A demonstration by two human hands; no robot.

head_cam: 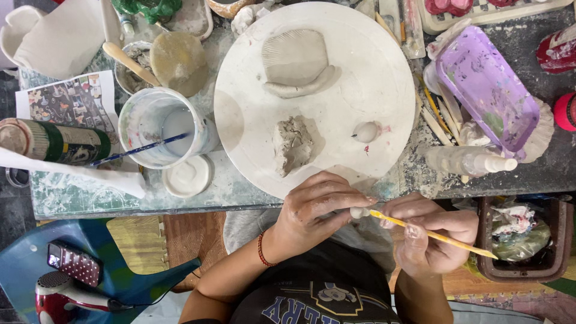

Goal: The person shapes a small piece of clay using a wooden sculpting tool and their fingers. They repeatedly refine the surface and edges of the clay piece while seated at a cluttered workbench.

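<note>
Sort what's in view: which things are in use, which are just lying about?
In use: left hand, small clay piece, right hand, yellow wooden tool.
Lying about: clay lump, small clay ball, water cup, purple tray, spray bottle.

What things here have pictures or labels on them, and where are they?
Can: lying on its side at the left edge, round, green and cream label.
Printed sheet: flat above the can, white with small coloured pictures.
Spray bottle: lying right of the round board, clear, no label visible.

Left hand [318,207] and right hand [429,237] both curled, fingertips nearly touching
</note>
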